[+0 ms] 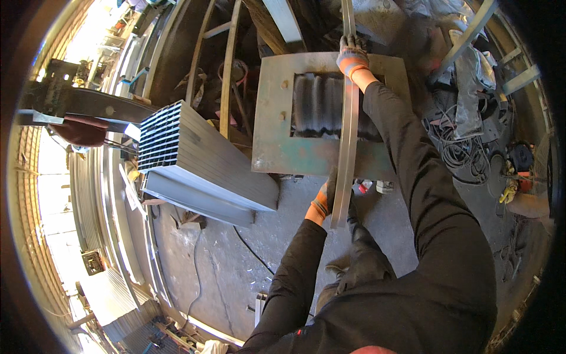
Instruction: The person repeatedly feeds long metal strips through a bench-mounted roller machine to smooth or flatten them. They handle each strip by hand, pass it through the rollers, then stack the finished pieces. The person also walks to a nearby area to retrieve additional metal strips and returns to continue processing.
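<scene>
A long, straight metal profile [349,127] lies across a worn green-grey machine plate [271,144], running from near my body to beyond the far edge. My left hand [325,197], in a black and orange work glove, grips the profile near its close end, its fingers partly hidden beside it. My right hand [354,58], gloved likewise, is closed over the profile near the plate's far edge. Between the hands, the profile crosses a rectangular opening holding dark, ridged, brush-like rolls [318,106]. Whether it touches them I cannot tell.
Left of the machine rises a neat stack of grey metal profiles [218,159], open ends facing up left. Coiled cables [466,147] lie on the right. Yellowish rails [229,71] stand at the far left of the plate. A thin cable [252,251] crosses the floor.
</scene>
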A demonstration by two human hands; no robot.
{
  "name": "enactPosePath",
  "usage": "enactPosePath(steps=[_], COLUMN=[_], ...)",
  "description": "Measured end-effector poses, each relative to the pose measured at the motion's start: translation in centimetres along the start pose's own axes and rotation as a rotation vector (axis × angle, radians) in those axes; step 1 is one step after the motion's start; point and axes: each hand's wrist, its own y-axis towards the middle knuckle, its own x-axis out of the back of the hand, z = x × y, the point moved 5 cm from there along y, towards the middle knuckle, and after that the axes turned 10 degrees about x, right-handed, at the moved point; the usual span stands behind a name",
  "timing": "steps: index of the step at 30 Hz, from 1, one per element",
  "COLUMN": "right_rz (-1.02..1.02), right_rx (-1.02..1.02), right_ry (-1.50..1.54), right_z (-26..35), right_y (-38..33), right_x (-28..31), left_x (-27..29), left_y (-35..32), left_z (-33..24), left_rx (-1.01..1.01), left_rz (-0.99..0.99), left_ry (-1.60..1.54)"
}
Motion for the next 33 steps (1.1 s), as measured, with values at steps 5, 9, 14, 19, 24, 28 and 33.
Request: enactPosePath(steps=[5,9,14,19,24,28,33], right_rz=[-0.011,-0.068,-0.198,-0.195,-0.080,-0.021,-0.086], right_rx=[-0.012,0.041,0.121,0.127,0.083,0.125,0.167], right_ry=[-0.003,0.025,0.119,0.233,0.189,0.196,0.202], right_z=[1.4,5.4,13.2,19.4,20.4,22.4,23.5], right_y=[-7.0,-16.1,-33.0,-50.4,-61.6,-68.8,-75.0], right_x=[1.1,3.4,5.7,8.3,12.9,15.3,17.1], left_x=[1.3,2.5,7.9,12.9,13.4,14.2,16.0], left_y=[-2.7,-9.4,-18.6,-28.8,-35.4,-39.6,-45.2], left_z=[5.9,13.7,29.7,44.3,54.3,60.3,66.0], left_rx=[0.064,0.214,0.376,0.293,0.215,0.038,-0.009], left_rz=[-0.018,0.174,0.245,0.438,0.097,0.016,-0.220], left_ry=[-0.083,-0.219,-0.483,-0.395,-0.135,-0.052,0.098])
